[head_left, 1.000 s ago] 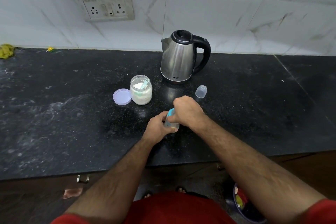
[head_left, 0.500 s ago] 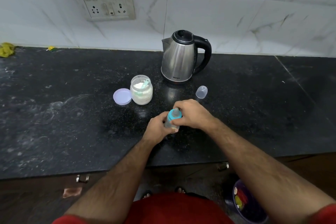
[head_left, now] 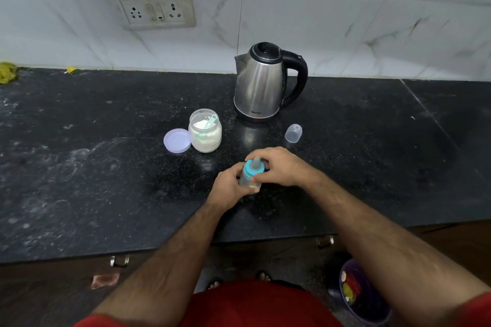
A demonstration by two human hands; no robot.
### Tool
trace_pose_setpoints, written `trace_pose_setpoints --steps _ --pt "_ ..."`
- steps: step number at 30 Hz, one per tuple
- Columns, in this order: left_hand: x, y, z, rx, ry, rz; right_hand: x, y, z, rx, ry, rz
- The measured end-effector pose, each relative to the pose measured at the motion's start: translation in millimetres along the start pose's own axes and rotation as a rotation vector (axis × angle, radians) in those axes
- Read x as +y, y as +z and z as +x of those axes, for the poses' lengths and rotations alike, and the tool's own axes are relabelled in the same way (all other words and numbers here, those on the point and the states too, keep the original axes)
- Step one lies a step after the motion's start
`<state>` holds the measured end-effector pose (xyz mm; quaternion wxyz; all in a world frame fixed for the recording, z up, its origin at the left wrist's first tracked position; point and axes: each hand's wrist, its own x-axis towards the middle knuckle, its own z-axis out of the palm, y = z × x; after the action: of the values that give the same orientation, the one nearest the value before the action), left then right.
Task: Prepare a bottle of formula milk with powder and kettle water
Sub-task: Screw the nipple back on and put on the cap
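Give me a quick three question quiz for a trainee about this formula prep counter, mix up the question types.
1. True or false: the powder jar has its lid on.
2. Which hand grips the blue collar of the bottle? A) left B) right
3. Fill in: the clear cap stands on the counter in front of the ____.

Key:
1. False; the purple lid lies beside the jar.
2. B; the right hand grips the collar, the left hand holds the body.
3. kettle.
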<state>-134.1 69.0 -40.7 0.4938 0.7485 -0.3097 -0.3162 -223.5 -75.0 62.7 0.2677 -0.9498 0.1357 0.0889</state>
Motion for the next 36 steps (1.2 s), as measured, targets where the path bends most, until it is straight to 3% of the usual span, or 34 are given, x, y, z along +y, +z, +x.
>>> trace_pose_setpoints --steps 8,10,14,16,21,27,30,34,36 --pt "-2 -1 0 -0.03 0.019 -0.004 -19 42 -4 0.331 0.307 -0.108" --pt "-2 -2 0 -0.033 0.017 0.01 -14 37 -4 0.28 0.262 -0.131" --pt "-3 -3 3 -0.061 0.027 0.017 3 7 -2 -0.041 0.074 -0.146" --pt "-3 -3 3 -0.066 0.033 0.014 7 5 0 -0.072 0.01 -0.102" --pt "-5 -1 1 -0.05 0.052 -0.016 1 19 -10 0.074 0.022 -0.077" --pt "-1 -1 -3 -0.025 0.096 0.037 -26 56 -14 0.362 0.301 -0.091" --pt "-3 -4 0 -0.068 0.062 0.004 -19 43 -12 0.252 0.274 -0.13" --pt "-6 -5 4 -0.102 0.041 0.011 2 4 -5 -0.092 0.075 -0.085" --pt "-6 -5 6 -0.096 0.03 0.001 8 1 -1 -0.102 0.0 -0.04"
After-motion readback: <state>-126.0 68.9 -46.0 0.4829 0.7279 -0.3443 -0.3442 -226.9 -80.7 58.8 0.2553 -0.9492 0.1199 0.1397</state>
